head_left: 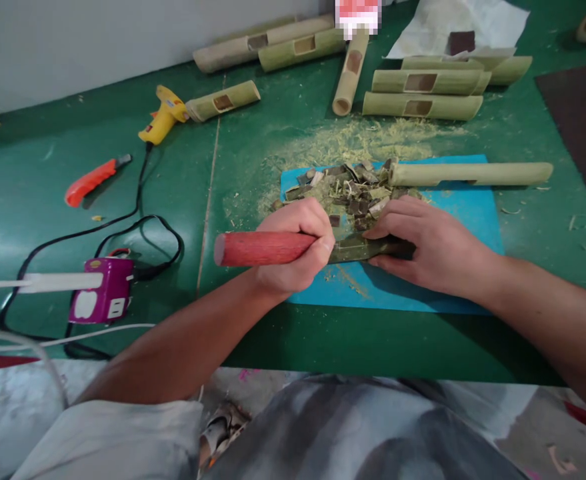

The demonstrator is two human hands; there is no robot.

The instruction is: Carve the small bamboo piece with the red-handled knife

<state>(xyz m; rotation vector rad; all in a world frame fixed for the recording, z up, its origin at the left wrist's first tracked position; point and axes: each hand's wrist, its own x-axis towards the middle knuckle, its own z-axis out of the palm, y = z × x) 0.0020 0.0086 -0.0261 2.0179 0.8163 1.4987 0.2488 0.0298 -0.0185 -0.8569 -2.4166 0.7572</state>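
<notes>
My left hand [300,247] is closed around the thick red wooden handle [263,249] of a tool, its butt pointing left. From that fist a dark greenish flat strip [353,251] runs right; I cannot tell whether it is the tool's blade or a bamboo piece. My right hand [423,243] pinches the strip's right part between thumb and fingers, low over a blue sheet [453,293]. Just beyond both hands lies a heap of bamboo chips and shavings [357,190]. A bamboo tube [503,174] rests across the sheet's far right edge.
Several bamboo tubes with cut windows [453,105] lie at the back. On the left are a yellow glue gun [165,117], an orange utility knife [93,181] and a purple power socket [101,290] with cords. Fine dust covers the green table [253,333] beyond the sheet.
</notes>
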